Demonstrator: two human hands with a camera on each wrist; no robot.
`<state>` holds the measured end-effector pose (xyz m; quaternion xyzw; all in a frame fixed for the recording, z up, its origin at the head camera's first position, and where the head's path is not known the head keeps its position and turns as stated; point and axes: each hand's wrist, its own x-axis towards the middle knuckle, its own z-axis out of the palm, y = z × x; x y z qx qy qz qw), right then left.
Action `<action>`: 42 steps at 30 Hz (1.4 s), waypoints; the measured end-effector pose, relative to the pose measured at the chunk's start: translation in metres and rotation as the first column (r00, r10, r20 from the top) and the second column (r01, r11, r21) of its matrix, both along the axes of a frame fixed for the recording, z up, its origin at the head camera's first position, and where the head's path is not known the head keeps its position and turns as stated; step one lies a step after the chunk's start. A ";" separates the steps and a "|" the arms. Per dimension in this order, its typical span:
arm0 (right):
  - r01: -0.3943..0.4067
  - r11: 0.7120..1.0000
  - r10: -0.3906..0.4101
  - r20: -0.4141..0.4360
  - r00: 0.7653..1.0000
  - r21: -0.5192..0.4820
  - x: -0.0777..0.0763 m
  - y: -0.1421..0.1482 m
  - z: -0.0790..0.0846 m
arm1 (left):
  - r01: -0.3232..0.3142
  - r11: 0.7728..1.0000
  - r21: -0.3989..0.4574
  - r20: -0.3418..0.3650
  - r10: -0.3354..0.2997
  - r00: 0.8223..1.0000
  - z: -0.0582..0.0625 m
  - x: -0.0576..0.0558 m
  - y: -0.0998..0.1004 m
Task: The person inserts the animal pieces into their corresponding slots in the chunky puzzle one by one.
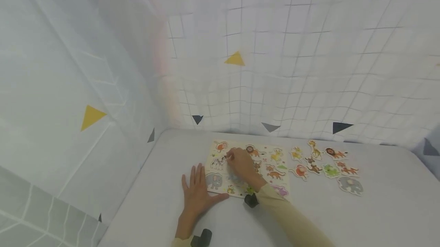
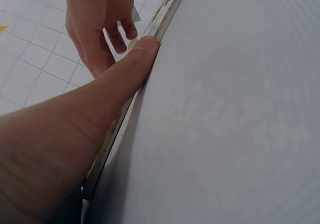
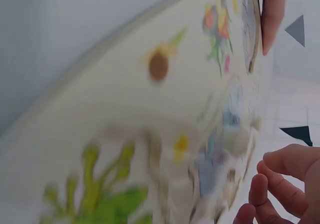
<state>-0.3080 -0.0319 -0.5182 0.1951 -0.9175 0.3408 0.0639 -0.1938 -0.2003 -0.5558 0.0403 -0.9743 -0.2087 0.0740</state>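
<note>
White worktop (image 1: 154,186) carries the puzzle board (image 1: 266,156). The right hand's (image 1: 242,164) fingers curl over it, at the zebra (image 1: 216,163); pinching cannot be determined. Left hand (image 1: 197,195): fingers spread beside the board. Loose animal pieces (image 1: 331,171): right of both hands' fingers.

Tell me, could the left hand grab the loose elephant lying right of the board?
Probably not easily: the left hand rests at the near left corner of the board, and the right arm crosses between it and the loose elephant. Nothing covers the elephant, though.
</note>
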 end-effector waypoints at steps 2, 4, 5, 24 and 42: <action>-0.003 1.000 0.003 -0.001 1.000 -0.007 -0.001 0.007 0.000 | 0.001 1.000 0.007 0.001 -0.001 1.000 0.000 0.000 -0.001; 0.005 1.000 -0.005 -0.008 1.000 -0.002 -0.003 0.015 0.002 | 0.005 1.000 0.012 -0.003 -0.005 1.000 -0.001 -0.001 -0.001; 0.010 1.000 -0.010 -0.009 1.000 0.003 -0.003 0.018 0.004 | 0.004 1.000 0.010 -0.003 -0.004 1.000 -0.001 -0.001 -0.002; 0.127 0.992 -0.128 0.015 0.992 0.024 0.007 0.079 0.004 | 0.006 1.000 0.002 0.002 -0.006 1.000 -0.004 -0.007 -0.012; 0.215 0.976 -0.213 0.086 0.973 -0.018 0.001 0.123 -0.010 | -0.013 1.000 -0.003 -0.002 0.013 1.000 -0.009 -0.013 -0.023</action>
